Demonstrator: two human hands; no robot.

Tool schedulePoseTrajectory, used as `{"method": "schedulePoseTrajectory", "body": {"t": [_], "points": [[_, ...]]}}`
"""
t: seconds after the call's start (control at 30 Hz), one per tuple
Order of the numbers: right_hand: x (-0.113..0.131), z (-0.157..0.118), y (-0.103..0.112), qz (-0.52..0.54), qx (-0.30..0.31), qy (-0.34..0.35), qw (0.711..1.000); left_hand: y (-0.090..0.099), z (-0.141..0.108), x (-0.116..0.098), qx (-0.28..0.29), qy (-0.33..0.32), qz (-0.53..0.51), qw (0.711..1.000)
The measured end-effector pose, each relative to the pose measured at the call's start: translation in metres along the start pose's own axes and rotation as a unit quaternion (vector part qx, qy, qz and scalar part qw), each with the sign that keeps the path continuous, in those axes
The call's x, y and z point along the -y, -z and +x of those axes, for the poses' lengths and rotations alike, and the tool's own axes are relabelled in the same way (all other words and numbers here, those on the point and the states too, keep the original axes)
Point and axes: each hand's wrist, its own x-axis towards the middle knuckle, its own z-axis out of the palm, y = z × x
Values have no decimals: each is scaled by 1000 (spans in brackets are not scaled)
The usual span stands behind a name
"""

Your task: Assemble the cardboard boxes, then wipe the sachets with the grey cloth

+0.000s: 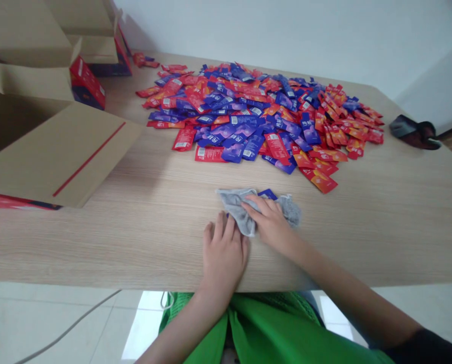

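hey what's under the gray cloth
The corner of a blue packet pokes out beyond the gray cloth, and a blue sliver shows near the left hand. The rest is covered; whether both belong to one packet can't be seen.

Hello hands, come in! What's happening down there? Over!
Right hand on grey cloth; left hand palm-down beside it. Cloth partly covers blue packet. Packet pile lies beyond.
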Motion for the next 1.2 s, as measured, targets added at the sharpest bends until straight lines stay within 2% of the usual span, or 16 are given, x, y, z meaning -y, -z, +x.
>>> {"method": "schedulePoseTrajectory", "body": {"t": [0.17,0.27,0.33,0.4,0.5,0.57,0.67,0.8,0.87,0.93,1.0,1.1,1.17,1.2], "points": [[-61,-22,11,-2,-37,-67,997,1,1,-2,13,15,6,1000],[-73,-16,21,17,-100,-92,991,0,2,-3,17,16,8,1000],[-59,-4,23,37,-150,-90,984,0,1,-3,15,16,7,1000],[-32,10,20,51,-145,-59,986,0,1,-3,12,14,8,1000],[4,26,11,30,-42,6,999,2,1,-4,18,13,13,1000],[11,27,5,4,6,19,1000,3,1,-4,22,12,15,1000],[-12,16,3,-21,4,-26,999,2,1,-2,21,8,10,1000],[-63,-2,9,-20,-35,-87,995,-3,0,-2,11,13,6,1000],[-72,-3,13,-4,-71,-102,992,-4,0,-2,4,16,8,1000],[-61,2,16,24,-118,-99,988,-5,-1,-3,-4,19,12,1000],[-34,10,16,50,-130,-64,988,-5,-1,-3,-8,17,15,1000],[7,17,10,55,-55,21,997,-2,-1,-4,-4,12,18,1000],[15,14,4,39,-12,39,998,-1,0,-4,4,9,19,1000],[11,11,2,32,-6,32,999,0,1,-4,7,9,20,1000]]}}
